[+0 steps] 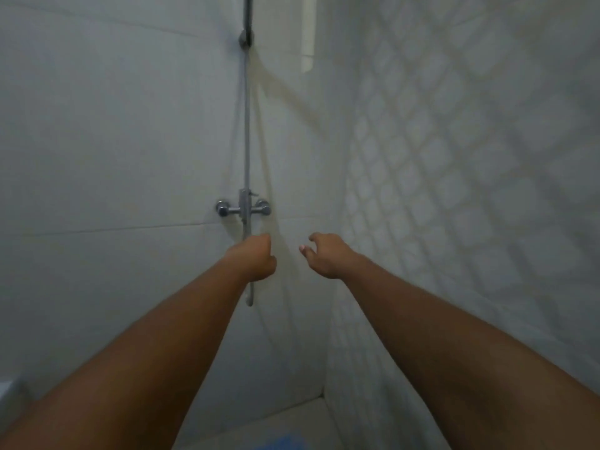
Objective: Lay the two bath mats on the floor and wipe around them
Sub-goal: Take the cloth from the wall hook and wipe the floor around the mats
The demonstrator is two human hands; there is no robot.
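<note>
Both my bare arms reach forward toward the corner of a white-tiled shower. My left hand (256,258) is closed in a fist around the grey shower hose (249,295), just below the chrome mixer tap (243,207). My right hand (324,254) hovers beside it to the right, fingers curled and apart, holding nothing. A sliver of a blue bath mat (282,442) shows on the floor at the bottom edge, between my forearms. No other mat and no cloth are in view.
A vertical shower riser pipe (246,125) runs up the left wall to a bracket (246,37). The right wall (454,157) has small diamond-patterned tiles. Pale floor (292,414) shows in the corner. A white object (6,389) peeks in at the lower left.
</note>
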